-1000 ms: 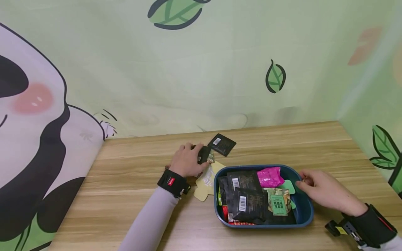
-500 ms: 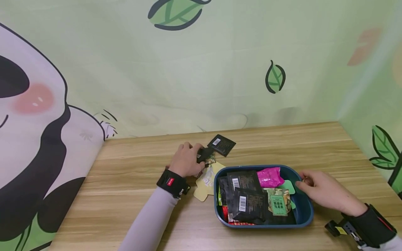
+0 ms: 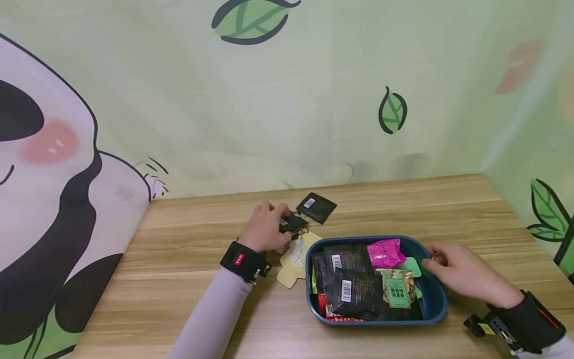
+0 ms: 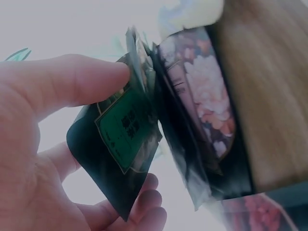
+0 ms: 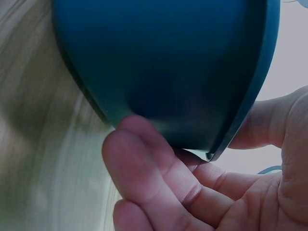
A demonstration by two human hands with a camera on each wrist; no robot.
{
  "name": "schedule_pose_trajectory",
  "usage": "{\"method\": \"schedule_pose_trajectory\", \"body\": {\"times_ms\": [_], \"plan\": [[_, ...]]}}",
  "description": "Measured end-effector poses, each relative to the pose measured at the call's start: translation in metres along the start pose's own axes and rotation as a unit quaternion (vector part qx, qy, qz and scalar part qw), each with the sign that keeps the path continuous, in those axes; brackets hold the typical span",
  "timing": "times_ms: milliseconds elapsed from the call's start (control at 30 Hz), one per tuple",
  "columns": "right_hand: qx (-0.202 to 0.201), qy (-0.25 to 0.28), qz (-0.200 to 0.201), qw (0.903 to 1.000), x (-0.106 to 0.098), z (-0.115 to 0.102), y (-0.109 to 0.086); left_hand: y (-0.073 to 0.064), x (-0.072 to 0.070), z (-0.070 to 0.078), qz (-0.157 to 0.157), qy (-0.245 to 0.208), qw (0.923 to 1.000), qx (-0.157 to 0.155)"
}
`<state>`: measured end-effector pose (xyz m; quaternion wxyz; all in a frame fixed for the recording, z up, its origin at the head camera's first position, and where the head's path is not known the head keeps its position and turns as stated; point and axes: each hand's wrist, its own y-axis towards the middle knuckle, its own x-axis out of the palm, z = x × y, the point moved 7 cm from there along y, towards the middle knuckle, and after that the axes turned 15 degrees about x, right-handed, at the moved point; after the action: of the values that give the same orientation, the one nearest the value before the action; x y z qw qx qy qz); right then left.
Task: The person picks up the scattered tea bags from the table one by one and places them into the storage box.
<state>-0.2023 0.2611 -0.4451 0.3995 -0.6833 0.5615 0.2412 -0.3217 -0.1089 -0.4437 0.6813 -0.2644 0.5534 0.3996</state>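
Left grip [image 3: 263,228] pinched a green-labelled packet [image 4: 129,130], thumb on one face and fingers behind, apparently because so thin a thing needed pressing from both sides. Just right of that grip lay a yellow cutout [image 3: 291,267] and another packet [image 3: 316,208]. Farther right stood a tub [image 3: 434,299], its end clasped by the right grip [image 3: 462,271], presumably for steadiness.
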Motion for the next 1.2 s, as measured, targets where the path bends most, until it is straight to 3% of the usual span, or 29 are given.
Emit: {"method": "schedule_pose_trajectory", "body": {"times_ms": [433, 767, 1000, 1200], "plan": [[0.005, -0.003, -0.005, 1.0, 0.0, 0.001, 0.002, 0.0, -0.016, 0.006, 0.045, -0.037, 0.9976, 0.038], [0.012, -0.001, -0.008, 0.9999, 0.0, 0.003, 0.001, 0.002, -0.017, 0.014, 0.059, -0.015, 0.9968, 0.051], [0.006, -0.001, -0.006, 1.0, 0.0, 0.002, 0.002, 0.008, -0.007, 0.012, 0.039, -0.001, 0.9982, 0.046], [0.006, 0.003, -0.008, 0.9999, 0.002, 0.004, 0.003, 0.027, 0.002, 0.013, -0.025, 0.04, 0.9984, 0.03]]}}
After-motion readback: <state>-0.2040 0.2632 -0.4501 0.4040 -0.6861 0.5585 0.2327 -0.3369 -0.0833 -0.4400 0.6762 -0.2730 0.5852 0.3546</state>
